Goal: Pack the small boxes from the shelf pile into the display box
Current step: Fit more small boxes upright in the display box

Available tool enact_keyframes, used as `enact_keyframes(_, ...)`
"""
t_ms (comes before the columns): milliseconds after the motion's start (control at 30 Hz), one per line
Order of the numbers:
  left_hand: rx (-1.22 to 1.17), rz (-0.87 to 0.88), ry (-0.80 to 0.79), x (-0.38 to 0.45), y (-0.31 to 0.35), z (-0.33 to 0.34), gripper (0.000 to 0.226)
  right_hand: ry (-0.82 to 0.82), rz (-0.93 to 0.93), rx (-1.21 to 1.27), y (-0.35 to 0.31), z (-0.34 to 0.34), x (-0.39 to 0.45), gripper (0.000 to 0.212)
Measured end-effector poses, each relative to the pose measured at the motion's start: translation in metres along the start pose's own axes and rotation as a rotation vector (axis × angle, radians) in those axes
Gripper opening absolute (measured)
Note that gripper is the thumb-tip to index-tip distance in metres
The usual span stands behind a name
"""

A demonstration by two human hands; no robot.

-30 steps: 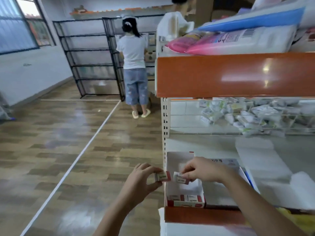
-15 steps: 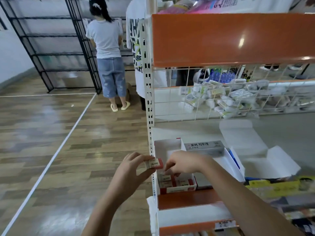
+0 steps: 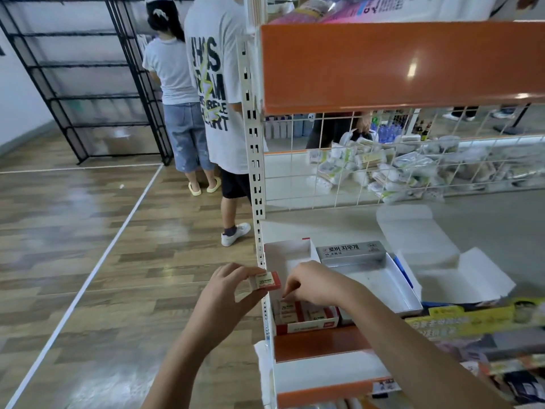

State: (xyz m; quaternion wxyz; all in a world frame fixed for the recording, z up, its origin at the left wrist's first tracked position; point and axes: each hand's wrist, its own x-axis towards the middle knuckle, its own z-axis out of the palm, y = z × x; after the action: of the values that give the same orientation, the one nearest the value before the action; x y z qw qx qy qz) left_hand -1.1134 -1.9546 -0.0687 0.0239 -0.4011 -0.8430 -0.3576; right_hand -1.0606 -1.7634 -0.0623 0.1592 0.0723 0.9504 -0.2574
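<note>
Right hand (image 3: 312, 283) is reaching down into the display box (image 3: 290, 255), fingertips curled and pinching at a small box in the packed row (image 3: 303, 312) along the box's near wall; the knuckles are hiding the exact contact, so whether it is gripping or just nudging that box is unclear. Left hand (image 3: 227, 293) is hovering just left of the shelf upright (image 3: 255, 172), pinching one red-and-white small box (image 3: 265, 281) between thumb and fingers, label facing up, held level and not yet over the display box. Step in hand, judging: seating one piece in the row while the next one is waiting. Display box is mostly empty behind the near row, so the task is looking early. Next move is probably calling for the right hand clearing out, then the left carrying its box over the wall and setting it flush beside the row. An open silver tray (image 3: 374, 278) is sitting touching the display box's right side.
</note>
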Motion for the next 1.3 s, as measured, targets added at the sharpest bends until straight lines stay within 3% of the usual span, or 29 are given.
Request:
enact_keyframes(167,0.012,0.008,-0.027,0.005,-0.001,0.006,0.032,0.071,-0.005,0.017,-0.001,0.004,-0.005,0.014)
enact_keyframes(300,0.06,0.037,-0.069,0.013,0.003,0.008,0.032,0.229,-0.052,-0.005,0.004,-0.006,-0.019,0.016)
enact_keyframes(467,0.186,0.116,-0.161,0.031,0.016,0.015,0.036,0.455,0.083,-0.051,0.024,-0.029,-0.034,0.015)
enact_keyframes(733,0.353,0.171,-0.442,0.058,0.034,0.043,0.045,0.25,0.262,-0.026,0.036,-0.024,-0.033,0.035)
enact_keyframes(900,0.374,0.172,-0.501,0.064,0.036,0.053,0.044,0.223,0.255,0.178,0.042,-0.021,-0.031,0.025)
enact_keyframes(1300,0.487,0.165,-0.552,0.068,0.05,0.06,0.032,0.245,0.27,0.26,0.045,-0.016,-0.03,0.025)
